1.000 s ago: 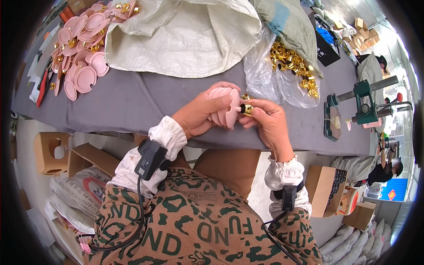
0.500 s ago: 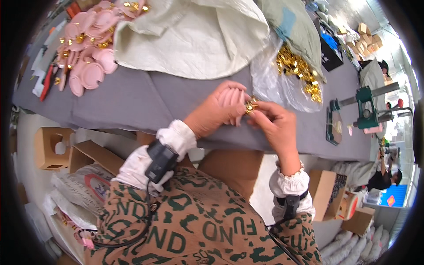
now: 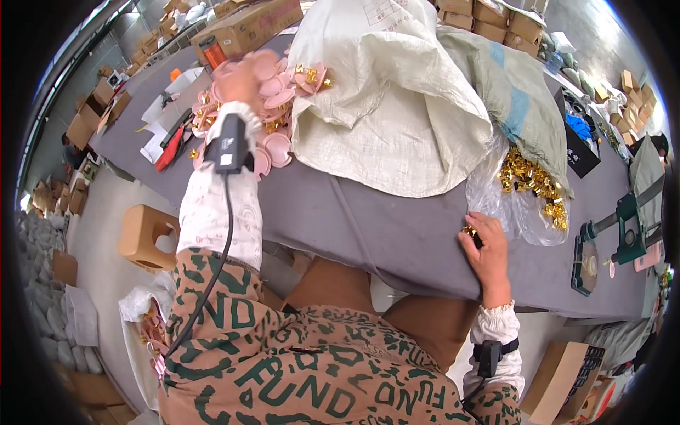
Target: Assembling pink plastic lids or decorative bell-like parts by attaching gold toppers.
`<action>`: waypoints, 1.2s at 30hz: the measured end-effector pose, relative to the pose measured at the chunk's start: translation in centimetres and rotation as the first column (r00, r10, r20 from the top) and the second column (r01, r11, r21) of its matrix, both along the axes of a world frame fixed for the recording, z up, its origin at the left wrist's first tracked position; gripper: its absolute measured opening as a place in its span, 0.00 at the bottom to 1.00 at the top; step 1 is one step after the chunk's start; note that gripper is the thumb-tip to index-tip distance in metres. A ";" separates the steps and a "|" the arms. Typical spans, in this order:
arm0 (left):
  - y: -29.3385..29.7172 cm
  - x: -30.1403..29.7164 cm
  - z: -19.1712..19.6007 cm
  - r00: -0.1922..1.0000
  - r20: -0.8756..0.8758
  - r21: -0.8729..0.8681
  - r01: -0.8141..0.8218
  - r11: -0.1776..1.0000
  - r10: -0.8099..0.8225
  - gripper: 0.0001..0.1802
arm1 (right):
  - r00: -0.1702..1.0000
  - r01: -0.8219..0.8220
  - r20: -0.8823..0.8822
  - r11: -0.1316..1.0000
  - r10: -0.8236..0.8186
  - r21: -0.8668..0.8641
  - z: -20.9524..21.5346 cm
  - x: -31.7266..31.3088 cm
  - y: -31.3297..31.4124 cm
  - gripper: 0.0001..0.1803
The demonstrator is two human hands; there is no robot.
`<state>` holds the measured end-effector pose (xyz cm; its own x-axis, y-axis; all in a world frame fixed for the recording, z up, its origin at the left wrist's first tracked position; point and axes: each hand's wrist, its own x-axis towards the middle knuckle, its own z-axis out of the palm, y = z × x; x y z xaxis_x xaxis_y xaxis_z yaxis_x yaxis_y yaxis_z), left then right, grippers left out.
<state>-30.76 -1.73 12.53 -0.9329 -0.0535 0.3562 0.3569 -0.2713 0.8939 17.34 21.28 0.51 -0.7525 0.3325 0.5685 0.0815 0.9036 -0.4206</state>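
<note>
My left hand [image 3: 239, 81] is stretched far forward over a heap of pink round plastic pieces [image 3: 277, 147], many with shiny gold metal parts on them. The hand is smeared by motion, so whether its fingers hold a piece cannot be seen. Low over the grey table, my right hand [image 3: 489, 256] curls its fingers around a small gold metal piece [image 3: 469, 231], partly hidden under the fingertips. Beside that hand lies a clear plastic bag [image 3: 489, 188] with many loose gold metal pieces [image 3: 528, 177] spilling from it.
A white woven sack [image 3: 389, 120] lies across the middle of the grey table [image 3: 333, 219]. Red-handled pliers [image 3: 170, 150] rest left of the heap. A green hand press [image 3: 627, 234] stands at the right. Behind are a green-grey sack [image 3: 510, 85] and a cardboard box [image 3: 251, 28].
My left hand has gone from the middle, where it held several stacked pink pieces, to the heap at far left. My right hand stays near the gold pieces. The view has shifted.
</note>
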 end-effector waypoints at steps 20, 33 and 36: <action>4.5 34.6 -9.0 -0.195 0.323 0.668 0.741 0.077 -0.926 0.37 | 0.977 -0.183 -0.203 0.732 0.062 -0.657 4.5 2.0 -5.7 0.17; 4.6 35.0 -9.4 -0.203 0.420 0.557 0.827 0.074 -0.884 0.36 | 0.994 -0.110 -0.070 0.684 0.086 -0.721 3.7 3.1 -5.6 0.15; 4.6 35.5 -9.8 -0.128 0.460 0.491 0.861 0.131 -0.879 0.37 | 0.996 -0.087 -0.011 0.920 0.089 -0.383 3.3 3.0 -5.5 0.16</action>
<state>4.70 2.84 2.73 -0.1013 0.9762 -0.1916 -0.7187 0.0613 0.6926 20.29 15.79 3.85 -0.7920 0.4558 0.4061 0.0130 0.6776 -0.7353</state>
